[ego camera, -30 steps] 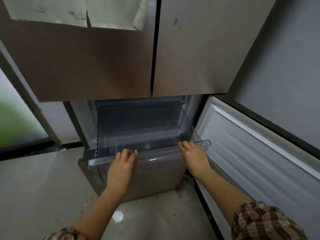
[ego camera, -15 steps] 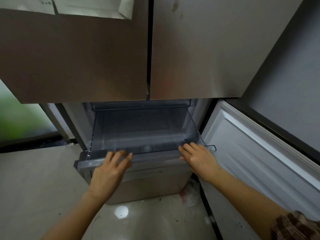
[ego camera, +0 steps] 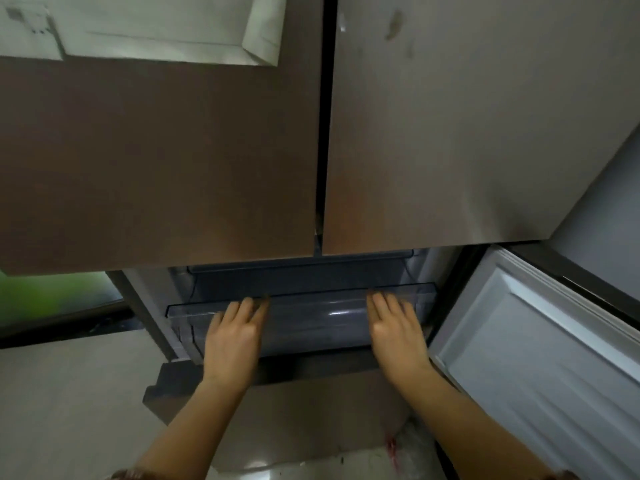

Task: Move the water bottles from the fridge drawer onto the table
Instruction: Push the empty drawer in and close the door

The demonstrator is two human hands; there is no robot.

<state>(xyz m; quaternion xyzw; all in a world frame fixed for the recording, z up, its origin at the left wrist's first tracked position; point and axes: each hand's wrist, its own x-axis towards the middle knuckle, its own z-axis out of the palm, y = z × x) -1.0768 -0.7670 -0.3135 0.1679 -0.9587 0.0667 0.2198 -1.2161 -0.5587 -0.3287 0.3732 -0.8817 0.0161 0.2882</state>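
The drawer (ego camera: 311, 315) sits low in the fridge, under the two big upper doors, and it is a see-through, smoky grey plastic bin with a flat lip along its front edge. A pale glint of light lies across its curved front wall. I can see no water bottles in it from here; what shows through the plastic looks bare, though the picture is blurred and dim down there, so I would not swear to its far corners.

The left hand (ego camera: 232, 336) lies flat against the drawer's front, fingers straight and close together, tips up at the lip. The right hand (ego camera: 396, 332) does the same further along, palm pressed to the plastic, fingers stretched out rather than curled round anything. Neither hand clasps the rim; both are spread open and touching the front wall.

The upper left door (ego camera: 156, 161) is a smooth brownish metal with a dull sheen, and the upper right door (ego camera: 467, 133) is greyer, with a few smudges near its top. White paper (ego camera: 166, 26) is stuck high on the left one. To the right, the lower door (ego camera: 540, 344) stands swung open, its white inner lining moulded in shallow raised panels. The floor (ego camera: 69, 410) below is pale and glossy.
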